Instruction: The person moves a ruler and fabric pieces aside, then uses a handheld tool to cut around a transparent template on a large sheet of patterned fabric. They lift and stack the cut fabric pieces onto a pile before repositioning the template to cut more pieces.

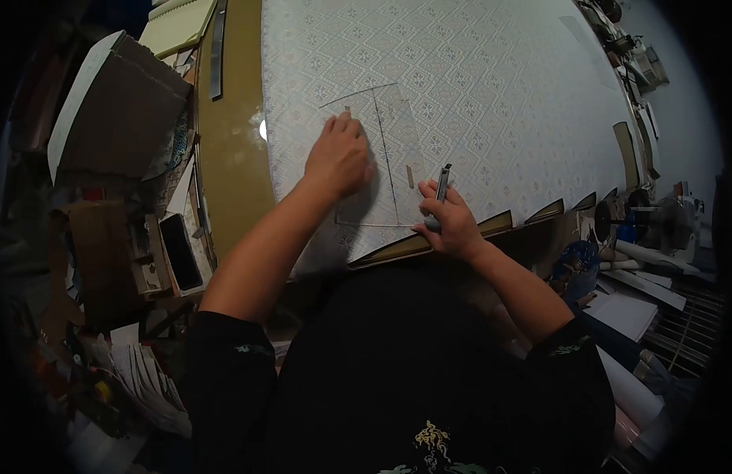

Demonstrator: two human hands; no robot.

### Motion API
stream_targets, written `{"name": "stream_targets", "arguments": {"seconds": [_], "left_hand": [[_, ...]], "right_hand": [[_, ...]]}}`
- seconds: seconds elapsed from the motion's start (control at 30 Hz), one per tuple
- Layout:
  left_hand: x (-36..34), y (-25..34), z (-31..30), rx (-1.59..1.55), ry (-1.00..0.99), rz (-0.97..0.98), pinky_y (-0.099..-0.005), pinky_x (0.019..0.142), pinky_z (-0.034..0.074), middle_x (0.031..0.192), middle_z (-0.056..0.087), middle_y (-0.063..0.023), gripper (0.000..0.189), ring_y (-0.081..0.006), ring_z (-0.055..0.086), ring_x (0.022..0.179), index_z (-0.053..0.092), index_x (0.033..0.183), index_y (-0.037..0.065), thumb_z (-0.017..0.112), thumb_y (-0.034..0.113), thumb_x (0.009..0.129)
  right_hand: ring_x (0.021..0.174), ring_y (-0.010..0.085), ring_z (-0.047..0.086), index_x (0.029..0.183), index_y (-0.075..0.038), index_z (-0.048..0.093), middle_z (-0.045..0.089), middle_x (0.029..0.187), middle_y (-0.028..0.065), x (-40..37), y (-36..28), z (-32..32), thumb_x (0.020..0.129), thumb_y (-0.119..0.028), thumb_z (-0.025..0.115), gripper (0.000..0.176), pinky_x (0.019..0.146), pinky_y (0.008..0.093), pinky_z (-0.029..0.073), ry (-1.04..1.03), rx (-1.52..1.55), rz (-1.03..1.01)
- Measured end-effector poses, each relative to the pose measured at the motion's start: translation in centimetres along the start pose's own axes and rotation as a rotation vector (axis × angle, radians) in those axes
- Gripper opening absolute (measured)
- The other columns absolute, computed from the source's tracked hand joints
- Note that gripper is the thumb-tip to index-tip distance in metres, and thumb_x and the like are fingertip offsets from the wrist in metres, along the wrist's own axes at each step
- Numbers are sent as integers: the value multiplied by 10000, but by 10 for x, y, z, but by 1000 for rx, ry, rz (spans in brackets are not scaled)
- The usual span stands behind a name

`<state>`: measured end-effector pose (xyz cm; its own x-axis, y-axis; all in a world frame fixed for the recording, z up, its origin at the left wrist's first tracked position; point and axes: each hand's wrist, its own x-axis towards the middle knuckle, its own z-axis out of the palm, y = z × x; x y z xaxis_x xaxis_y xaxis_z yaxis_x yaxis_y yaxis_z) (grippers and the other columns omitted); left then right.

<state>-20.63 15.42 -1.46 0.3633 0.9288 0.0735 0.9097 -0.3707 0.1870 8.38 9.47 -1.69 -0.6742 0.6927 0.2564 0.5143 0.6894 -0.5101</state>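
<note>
Cutter (pixel 442 186), clasped in my right grip (pixel 454 224), pointing away; clear template (pixel 393 146) leftward, partly under my left hand (pixel 339 155), hold unclear

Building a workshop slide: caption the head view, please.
Right hand holding a utility knife, left hand over a patterned sheet.

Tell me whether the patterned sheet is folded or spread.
Spread: the patterned sheet lies flat across the table, its diamond pattern broadly visible.
</note>
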Motion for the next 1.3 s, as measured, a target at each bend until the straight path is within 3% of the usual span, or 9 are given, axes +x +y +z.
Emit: {"name": "stream_targets", "arguments": {"seconds": [0.07, 0.13, 0.27, 0.33, 0.67, 0.77, 0.97, 1.17, 1.3], "left_hand": [[10, 8, -8, -28, -25, 76, -563, 1134, 391, 1317, 572, -242, 642, -403, 501, 1300, 668, 1146, -75, 808, 451, 806], [14, 18, -16, -288, -221, -94, -534, 1134, 415, 1366, 537, -281, 870, -441, 475, 1347, 606, 1262, -116, 893, 493, 710], [7, 33, -21, -128, -101, -22, -548, 1132, 424, 1447, 476, -309, 1180, -492, 408, 1412, 501, 1410, -106, 962, 568, 557], [11, 37, -28, -124, -246, -59, -604, 1133, 408, 1521, 403, -327, 1393, -535, 337, 1453, 406, 1505, -65, 972, 637, 444], [30, 45, -28, -4, -365, -69, -639, 1100, 448, 1636, 260, -319, 1446, -542, 261, 1507, 351, 1548, -9, 964, 669, 428], [33, 47, -29, -59, -398, -105, -681, 1136, 370, 1681, 192, -287, 1518, -539, 190, 1536, 295, 1590, 28, 985, 654, 391], [37, 56, -30, 55, -523, -116, -640, 1147, 399, 1681, 176, -294, 1511, -541, 213, 1525, 244, 1618, 28, 966, 661, 451], [35, 51, -19, 162, -417, -72, -543, 1162, 426, 1689, 207, -247, 1421, -489, 221, 1545, 265, 1627, 87, 964, 627, 514], [37, 54, -23, 192, -481, -90, -540, 1207, 373, 1706, 157, -244, 1472, -481, 183, 1557, 205, 1647, 94, 945, 670, 512]], "right_hand": [[1321, 452, 551, 1102, -69, 579, 599, 1424, 238, 0, -2, 1, 763, -158, 882, 463, 1117, 512, 450, -6, -22, 5], [1350, 456, 546, 1101, -53, 609, 615, 1410, 247, 1, -4, 1, 772, -126, 873, 428, 1121, 500, 454, -11, 17, 39], [1338, 461, 541, 1097, -61, 572, 596, 1427, 246, 3, -12, -1, 777, -145, 870, 445, 1112, 512, 456, -33, -4, 71], [1349, 464, 530, 1096, -58, 570, 593, 1431, 246, 4, -14, -1, 780, -135, 866, 440, 1115, 505, 457, -51, -12, 78], [1347, 463, 530, 1100, -60, 566, 583, 1441, 245, 4, -17, 0, 786, -115, 851, 428, 1117, 504, 454, -38, -22, 67], [1336, 462, 537, 1089, -57, 566, 589, 1434, 244, 0, -15, 6, 788, -101, 843, 412, 1121, 500, 449, 30, -10, 53], [1089, 377, 695, 1139, -49, 645, 695, 1276, 188, -19, -22, 9, 840, -93, 807, 343, 894, 432, 557, 283, 174, 72], [898, 253, 705, 1193, -57, 704, 736, 1063, 131, -54, -21, -36, 872, -160, 815, 355, 780, 356, 553, 55, 524, 214], [891, 236, 714, 1204, -54, 702, 736, 993, 112, -51, -9, -51, 887, -157, 807, 350, 786, 335, 554, -31, 348, 187]]}}
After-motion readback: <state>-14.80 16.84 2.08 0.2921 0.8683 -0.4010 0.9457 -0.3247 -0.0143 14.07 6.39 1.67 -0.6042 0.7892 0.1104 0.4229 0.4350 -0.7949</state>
